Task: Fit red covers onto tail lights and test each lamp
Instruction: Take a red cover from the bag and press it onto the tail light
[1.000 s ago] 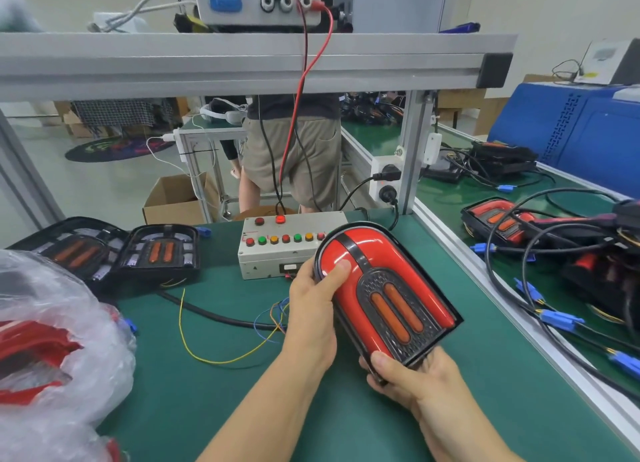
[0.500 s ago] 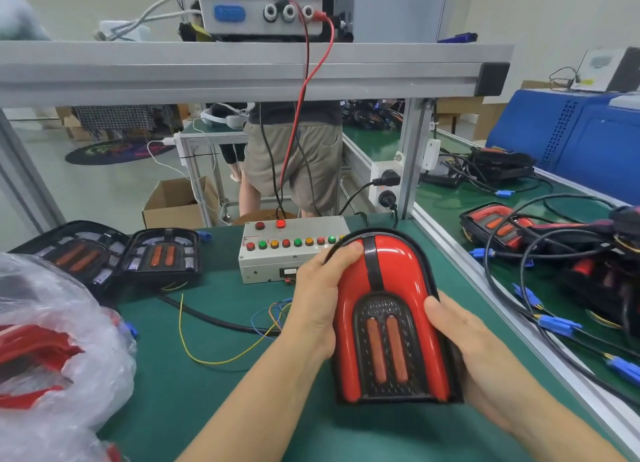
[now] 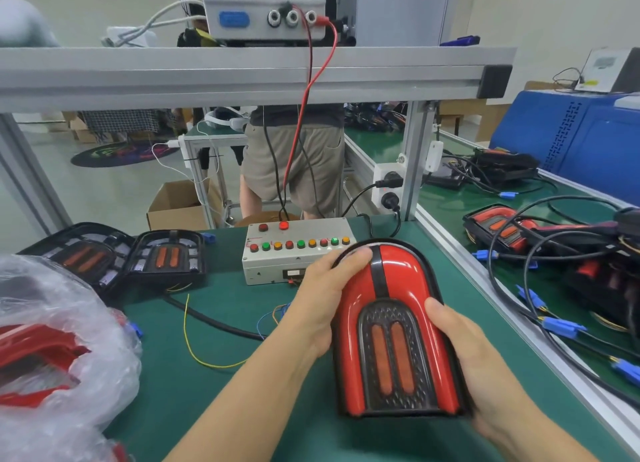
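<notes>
Your left hand [image 3: 320, 299] grips left edge of tail light [image 3: 391, 330], thumb lying over red cover [image 3: 398, 274] near rounded top. Your right hand [image 3: 464, 351] curls round lamp's right edge, thumb on cover's rim. Lamp held between both hands above green bench [image 3: 221, 385], rounded end away from you, cover seated on it. Button box [image 3: 298, 254] just beyond lamp. Two uncovered lamps [image 3: 138, 257] at far left of bench. Plastic bag [image 3: 59, 351] with red covers at near left.
</notes>
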